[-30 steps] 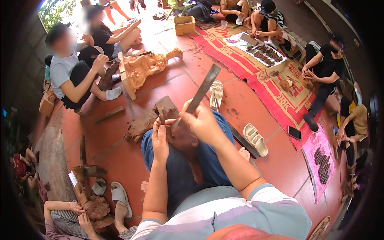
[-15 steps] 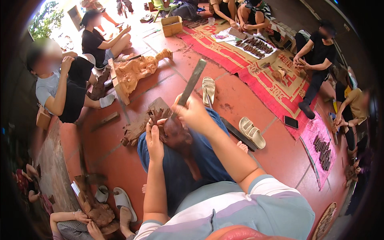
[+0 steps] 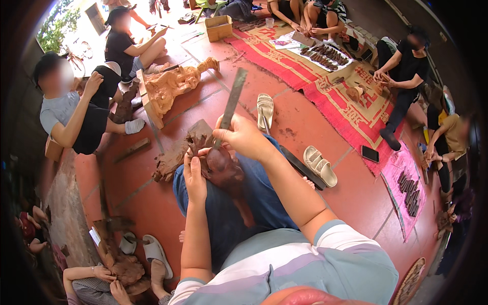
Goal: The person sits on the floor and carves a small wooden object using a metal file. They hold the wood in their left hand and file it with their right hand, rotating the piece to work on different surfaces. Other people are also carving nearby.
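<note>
A dark reddish-brown wood carving (image 3: 223, 170) with a rounded top rests on my lap, across my blue jeans. Beside its upper left part, my left hand (image 3: 195, 178) steadies it with fingers against the wood. My right hand (image 3: 244, 136) is closed around a long flat grey metal tool (image 3: 235, 94), likely a chisel or file. The tool stands nearly upright, its lower end at the top of the carving. My fingers partly hide the contact point.
A rough wood block (image 3: 175, 157) lies past my knees. Sandals (image 3: 320, 165) and a phone (image 3: 370, 153) are on the tiled floor to the right. An orange-brown wooden statue (image 3: 175, 89) lies farther off. People sit around a red mat (image 3: 320, 101); another person works at lower left.
My right hand and the metal tool have shifted slightly left, and the tool stands a little more upright. My left hand stays at the carving, its fingers slightly moved.
</note>
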`<state>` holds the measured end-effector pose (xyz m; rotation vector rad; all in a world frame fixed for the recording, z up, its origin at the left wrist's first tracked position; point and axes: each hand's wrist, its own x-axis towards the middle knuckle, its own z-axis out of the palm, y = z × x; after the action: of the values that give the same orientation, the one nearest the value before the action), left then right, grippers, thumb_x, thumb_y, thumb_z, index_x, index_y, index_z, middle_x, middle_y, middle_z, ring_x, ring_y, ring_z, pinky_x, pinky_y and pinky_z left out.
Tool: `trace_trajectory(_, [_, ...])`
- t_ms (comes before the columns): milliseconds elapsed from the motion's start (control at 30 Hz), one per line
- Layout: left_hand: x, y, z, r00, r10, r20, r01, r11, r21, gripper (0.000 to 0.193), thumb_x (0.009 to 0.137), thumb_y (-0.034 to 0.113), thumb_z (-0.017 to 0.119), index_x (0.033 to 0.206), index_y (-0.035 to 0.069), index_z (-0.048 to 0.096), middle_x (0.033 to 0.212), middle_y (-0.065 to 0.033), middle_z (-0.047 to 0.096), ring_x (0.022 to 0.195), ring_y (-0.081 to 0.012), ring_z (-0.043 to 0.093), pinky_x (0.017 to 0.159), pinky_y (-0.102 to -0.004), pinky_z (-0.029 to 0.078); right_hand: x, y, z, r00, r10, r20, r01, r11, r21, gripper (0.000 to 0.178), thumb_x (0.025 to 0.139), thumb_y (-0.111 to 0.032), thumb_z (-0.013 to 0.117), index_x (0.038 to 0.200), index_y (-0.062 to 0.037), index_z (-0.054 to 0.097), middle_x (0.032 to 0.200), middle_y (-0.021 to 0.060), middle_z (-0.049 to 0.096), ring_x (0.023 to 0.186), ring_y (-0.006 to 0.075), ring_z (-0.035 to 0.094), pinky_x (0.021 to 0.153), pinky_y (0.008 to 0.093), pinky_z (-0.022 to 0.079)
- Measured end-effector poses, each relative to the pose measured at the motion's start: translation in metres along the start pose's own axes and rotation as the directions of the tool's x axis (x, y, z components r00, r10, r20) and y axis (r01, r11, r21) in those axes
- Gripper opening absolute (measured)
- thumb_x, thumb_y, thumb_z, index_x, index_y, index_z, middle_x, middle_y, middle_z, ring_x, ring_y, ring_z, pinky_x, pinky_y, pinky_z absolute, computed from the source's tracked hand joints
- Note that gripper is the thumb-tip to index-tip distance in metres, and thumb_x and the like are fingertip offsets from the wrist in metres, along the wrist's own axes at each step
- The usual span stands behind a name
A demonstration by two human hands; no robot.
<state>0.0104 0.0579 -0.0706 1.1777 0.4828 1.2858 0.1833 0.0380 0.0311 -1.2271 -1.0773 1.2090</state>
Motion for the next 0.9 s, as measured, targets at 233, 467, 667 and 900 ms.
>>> trace_trajectory(233, [-0.002,-0.006,-0.006,1.000,-0.028,0.001,0.028,0.999,-0.025,0.035,0.103,0.021,0.037,0.130,-0.001,0.043,0.115,-0.0120,0.059,0.103,-0.0161,0.056,0.091,-0.0286,0.046,-0.007,0.009,0.010,0.973,-0.229,-0.037,0.207,0.928,-0.309,0.012,0.087,-0.010,0.062,0.093,-0.0021,0.056,0.078,0.0021,0.061,0.071,0.0095,0.059,0.066,0.0277,0.049])
trace_trajectory(467, [-0.002,-0.009,-0.009,0.999,-0.014,-0.039,0.012,0.999,-0.041,0.034,0.102,0.020,0.038,0.130,-0.001,0.042,0.116,-0.0137,0.058,0.105,-0.0179,0.056,0.093,-0.0301,0.044,-0.020,0.003,0.023,0.944,-0.324,-0.061,0.256,0.837,-0.485,0.016,0.083,-0.014,0.065,0.090,-0.0033,0.056,0.076,0.0138,0.061,0.073,0.0266,0.063,0.071,0.0372,0.048])
trace_trajectory(667, [0.003,-0.009,-0.006,0.998,-0.026,-0.054,0.024,0.998,-0.054,0.035,0.102,0.021,0.038,0.130,0.000,0.043,0.117,-0.0134,0.058,0.107,-0.0171,0.055,0.094,-0.0293,0.044,-0.014,0.007,0.022,0.928,-0.361,-0.089,0.286,0.845,-0.452,0.017,0.083,-0.016,0.065,0.091,-0.0041,0.057,0.065,0.0055,0.058,0.067,0.0150,0.061,0.068,0.0346,0.050])
trace_trajectory(900, [0.001,-0.008,-0.006,0.999,-0.043,-0.030,0.042,0.998,-0.041,0.035,0.103,0.020,0.038,0.130,0.000,0.042,0.116,-0.0117,0.058,0.106,-0.0165,0.055,0.095,-0.0302,0.044,0.009,0.016,0.000,0.960,-0.271,-0.073,0.237,0.921,-0.311,0.015,0.086,-0.014,0.062,0.094,-0.0037,0.054,0.078,0.0134,0.063,0.064,0.0257,0.064,0.058,0.0360,0.049])
